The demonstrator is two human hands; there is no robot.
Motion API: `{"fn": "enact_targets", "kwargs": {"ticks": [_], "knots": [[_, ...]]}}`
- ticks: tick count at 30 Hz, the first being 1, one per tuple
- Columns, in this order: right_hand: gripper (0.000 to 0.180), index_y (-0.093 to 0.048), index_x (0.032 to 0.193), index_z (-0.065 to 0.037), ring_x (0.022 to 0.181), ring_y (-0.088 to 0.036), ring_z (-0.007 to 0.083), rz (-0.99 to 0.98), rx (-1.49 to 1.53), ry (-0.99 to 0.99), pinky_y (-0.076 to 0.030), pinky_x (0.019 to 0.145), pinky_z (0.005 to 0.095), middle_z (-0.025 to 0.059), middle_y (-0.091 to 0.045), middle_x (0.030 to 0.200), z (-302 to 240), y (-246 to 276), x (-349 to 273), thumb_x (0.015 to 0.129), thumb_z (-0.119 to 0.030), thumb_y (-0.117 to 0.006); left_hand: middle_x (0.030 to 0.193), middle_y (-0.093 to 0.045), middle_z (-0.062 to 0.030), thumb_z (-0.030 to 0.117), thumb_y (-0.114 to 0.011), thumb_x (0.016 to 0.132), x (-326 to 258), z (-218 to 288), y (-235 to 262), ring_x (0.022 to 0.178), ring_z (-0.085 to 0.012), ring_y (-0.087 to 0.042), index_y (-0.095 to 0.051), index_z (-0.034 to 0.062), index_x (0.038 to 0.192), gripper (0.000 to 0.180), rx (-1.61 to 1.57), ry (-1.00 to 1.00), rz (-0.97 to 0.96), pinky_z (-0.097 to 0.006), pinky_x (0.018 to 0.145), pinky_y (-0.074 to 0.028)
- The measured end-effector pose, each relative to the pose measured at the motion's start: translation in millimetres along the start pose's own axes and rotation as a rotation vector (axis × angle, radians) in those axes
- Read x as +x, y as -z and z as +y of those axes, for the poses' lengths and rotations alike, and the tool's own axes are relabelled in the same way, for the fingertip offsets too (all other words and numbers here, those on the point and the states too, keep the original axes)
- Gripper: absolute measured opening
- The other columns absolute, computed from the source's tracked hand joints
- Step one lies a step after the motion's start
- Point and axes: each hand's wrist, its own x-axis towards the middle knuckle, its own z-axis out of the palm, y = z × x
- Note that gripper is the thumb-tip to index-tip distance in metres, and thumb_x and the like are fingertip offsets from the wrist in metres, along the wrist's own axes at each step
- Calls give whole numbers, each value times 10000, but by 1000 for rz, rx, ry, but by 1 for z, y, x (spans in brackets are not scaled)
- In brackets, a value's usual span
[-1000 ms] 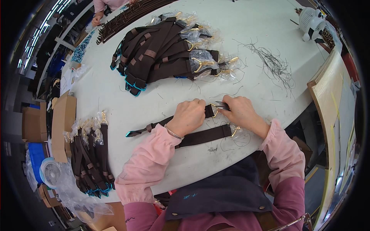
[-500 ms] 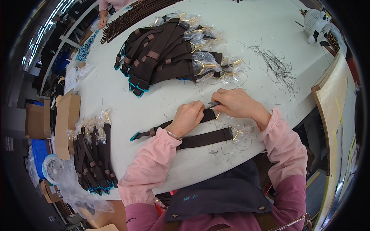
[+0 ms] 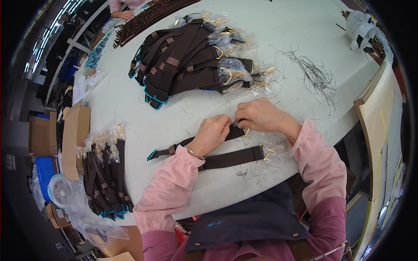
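Observation:
A dark brown webbing strap [image 3: 235, 132] lies across the table before me, with a gold clasp in clear plastic at its right end and a turquoise-wrapped piece at its left. My left hand [image 3: 212, 134] is closed in a pinch at the strap's upper edge. Close against it, my right hand [image 3: 264, 115] is curled round small metal thread snips, mostly hidden by the fingers, at the same edge near the clasp. A second brown strap [image 3: 235, 158] lies just nearer to me, its gold clasp [image 3: 269, 152] also in plastic, partly under my left forearm.
Beyond my hands lies a big heap of similar straps [image 3: 172, 63]; a smaller bundle [image 3: 106, 178] sits at the left edge. Loose dark threads [image 3: 317, 80] are at the right, and a white fan [image 3: 360, 29] stands far right. Another person's hand [image 3: 126, 15] shows far left.
My right hand has shifted slightly left, closer to my left hand, and its fingers now cover most of the snips. The other person's hand has moved a little.

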Motion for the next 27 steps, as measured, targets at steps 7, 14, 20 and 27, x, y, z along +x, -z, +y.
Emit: {"fn": "enact_targets", "kwargs": {"ticks": [7, 14, 20, 27], "knots": [[133, -600, 806, -93, 736, -581, 242, 21, -12, 5, -429, 621, 373, 25, -562, 790, -2, -1, 0, 770, -217, -629, 757, -611, -164, 22, -527, 785, 0, -1, 1, 657, -346, -593, -525, -1, 841, 61, 40, 0, -30, -410, 596, -472], [159, -610, 847, -61, 748, -585, 263, 163, 36, -118, -445, 627, 380, 53, -585, 834, -6, 6, -19, 751, -186, -634, 751, -598, -162, 28, -536, 772, 4, 15, 8, 661, -344, -593, -541, -14, 826, 68, 175, 41, -70, -387, 574, -472], [157, -598, 832, -52, 753, -588, 273, 159, -6, -103, -454, 623, 392, 69, -575, 849, -9, 2, -28, 754, -186, -626, 692, -537, -117, 53, -574, 712, 2, 31, -7, 580, -294, -571, -523, 19, 784, 95, 535, -95, -151, -367, 505, -462], [157, -600, 793, -49, 756, -594, 260, 157, -36, -75, -461, 622, 386, 68, -574, 822, -13, 2, -22, 744, -193, -639, 716, -563, -112, 12, -575, 725, -3, 7, -10, 585, -292, -577, -526, 25, 804, 94, 303, -138, 5, -358, 513, -470]]}}
